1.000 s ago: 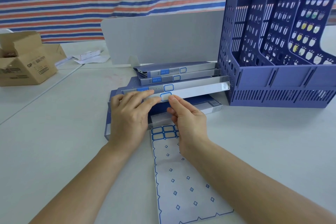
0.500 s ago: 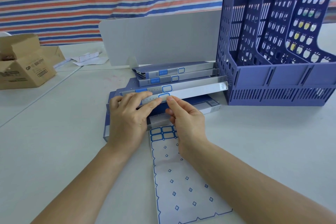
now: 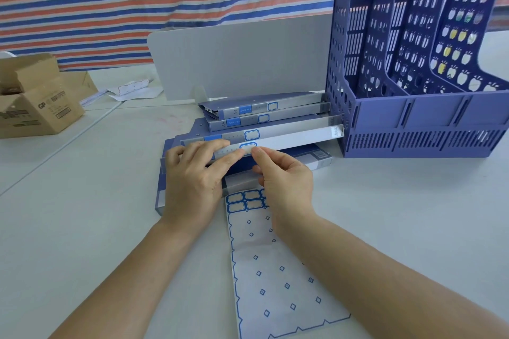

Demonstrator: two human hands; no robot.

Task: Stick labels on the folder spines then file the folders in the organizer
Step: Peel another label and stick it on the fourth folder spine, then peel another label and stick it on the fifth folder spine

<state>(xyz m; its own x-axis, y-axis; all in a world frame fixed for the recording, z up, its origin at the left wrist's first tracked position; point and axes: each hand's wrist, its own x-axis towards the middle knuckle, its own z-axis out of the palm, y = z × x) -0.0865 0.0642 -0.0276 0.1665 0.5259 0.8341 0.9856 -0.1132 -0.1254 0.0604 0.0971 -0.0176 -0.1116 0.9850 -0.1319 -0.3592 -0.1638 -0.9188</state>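
Several grey-blue folders [image 3: 275,110] lie stacked flat on the table, spines toward me; three spines above carry blue-edged labels. My left hand [image 3: 192,176] lies on the front folder's spine [image 3: 297,139], fingers flat. My right hand [image 3: 283,176] pinches at the spine, its fingertip pressing the right edge of a blue-framed label [image 3: 247,147] on it. A mostly peeled label sheet [image 3: 275,278] lies in front of the stack, a few labels left at its top. The blue slotted organizer [image 3: 418,118] stands at the right with nothing visible in its slots.
A grey upright panel [image 3: 239,60] stands behind the stack. An open cardboard box [image 3: 35,102] sits at the far left, with loose paper scraps [image 3: 132,89] beside it. A striped tarp hangs behind. The organizer touches the folder stack's right end.
My hands stay on the front spine with the label; my right fingertip has shifted slightly along the label's edge. Mostly the camera view has drifted a little.
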